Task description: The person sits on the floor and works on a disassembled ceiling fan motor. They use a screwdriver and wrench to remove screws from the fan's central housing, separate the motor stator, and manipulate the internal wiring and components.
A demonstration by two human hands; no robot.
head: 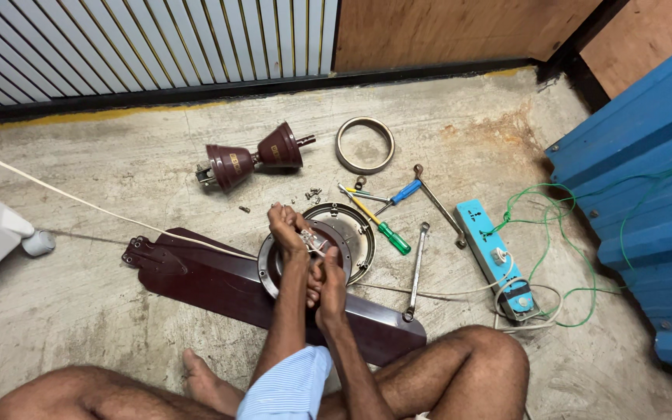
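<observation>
At centre frame, above crossed bare legs, the right hand (328,284) and left hand (288,229) close together around a small metal part (314,241), fingers curled on it, over the round fan motor housing (351,229). Dark fan blades (196,272) lie beneath. At two o'clock lie screwdrivers (386,229), spanners (416,268), and a metal ring (365,145).

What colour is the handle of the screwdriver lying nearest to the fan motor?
Green, on the screwdriver; the head view shows it.
</observation>
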